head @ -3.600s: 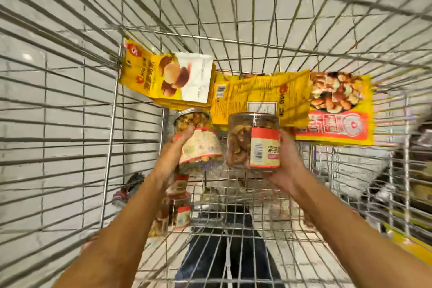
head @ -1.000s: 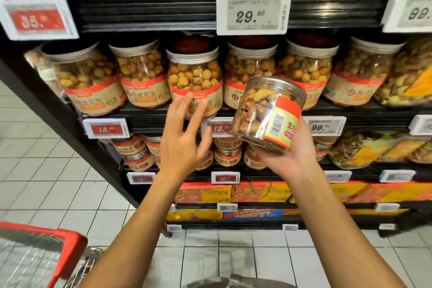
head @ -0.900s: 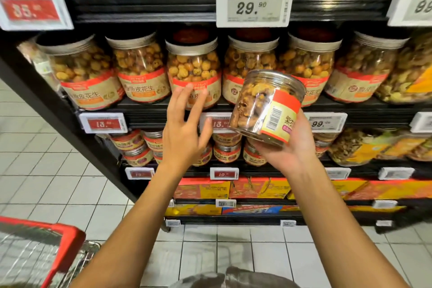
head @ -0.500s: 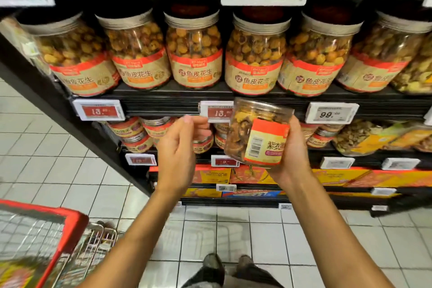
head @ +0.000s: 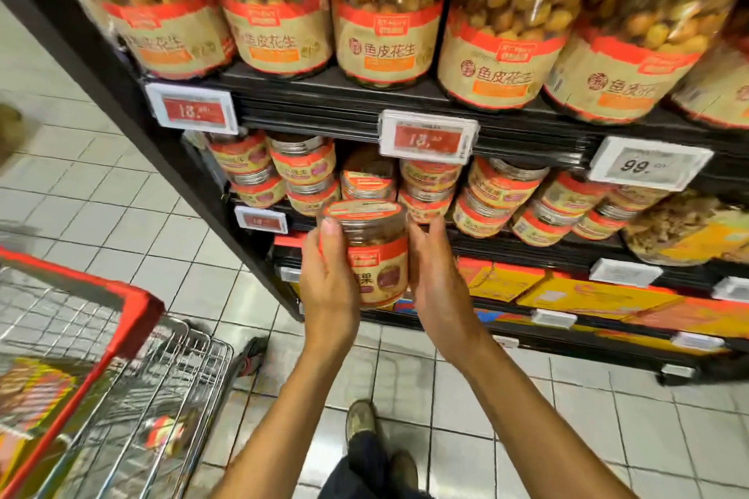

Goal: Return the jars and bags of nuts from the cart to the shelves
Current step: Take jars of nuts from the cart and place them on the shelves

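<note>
Far left, the cart point(head: 133, 320) waits with a blurred bag point(head: 36, 397) in it and what looks like a second jar point(head: 164, 429), so plenty is left to return. Moving in, the left hand point(head: 328, 288) grips the jar point(head: 375, 255), thumb laid up its near face towards the lid; the other fingers go round the far side, out of sight. The jar is upright, lid on top, held in the air in front of the shelf point(head: 527, 243) and not yet resting on anything. The right hand point(head: 437, 288) curls round its other side, so it is a firm two-handed hold.

Just behind it, under the red price tag point(head: 427, 138), small jars point(head: 498, 190) with matching red-and-tan labels are stacked two high, and that looks like its home. The big jars point(head: 389, 12) above are a different product.

To do this well: keep it level, lift it clear of the front row, and set it squarely on a lid or in a gap, label outward. The stacks lean a little, so go gently and let go only once it sits steady.
</note>
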{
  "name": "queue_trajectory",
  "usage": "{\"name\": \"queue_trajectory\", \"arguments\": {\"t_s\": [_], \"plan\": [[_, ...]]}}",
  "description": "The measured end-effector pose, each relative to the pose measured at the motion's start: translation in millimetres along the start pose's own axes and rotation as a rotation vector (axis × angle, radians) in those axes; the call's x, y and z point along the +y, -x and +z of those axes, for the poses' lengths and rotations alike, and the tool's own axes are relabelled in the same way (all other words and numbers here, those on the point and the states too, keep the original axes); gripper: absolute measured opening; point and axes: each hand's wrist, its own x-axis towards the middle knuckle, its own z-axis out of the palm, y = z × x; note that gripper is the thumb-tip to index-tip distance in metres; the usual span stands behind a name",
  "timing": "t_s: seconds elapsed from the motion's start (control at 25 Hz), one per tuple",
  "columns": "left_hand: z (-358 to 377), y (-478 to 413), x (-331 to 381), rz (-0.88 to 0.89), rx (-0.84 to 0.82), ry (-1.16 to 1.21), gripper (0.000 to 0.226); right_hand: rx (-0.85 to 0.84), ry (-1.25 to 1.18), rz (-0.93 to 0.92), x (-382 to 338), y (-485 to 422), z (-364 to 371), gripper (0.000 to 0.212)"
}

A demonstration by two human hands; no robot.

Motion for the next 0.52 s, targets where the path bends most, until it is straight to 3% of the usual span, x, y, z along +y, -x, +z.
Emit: {"name": "queue_trajectory", "arguments": {"t_s": [0.08, 0.2, 0.36, 0.52], "plan": [[-6, -13, -7, -0.121, 0.084, 0.083, 0.050, -0.013, 0.063, 0.027, 2, 0, -11, 0.072], [-12, -32, -16, -0.165, 0.115, 0.149, 0.056, 0.170, 0.305, -0.087, 14, 3, -24, 0.051], [-12, -44, -26, -0.015, 0.060, 0.005, 0.064, 0.099, 0.299, -0.210, 37, 12, -22, 0.044], [-10, -66, -35, 0.203, -0.013, -0.075, 0.072, 0.146, 0.325, -0.351, 52, -6, -16, 0.039]]}}
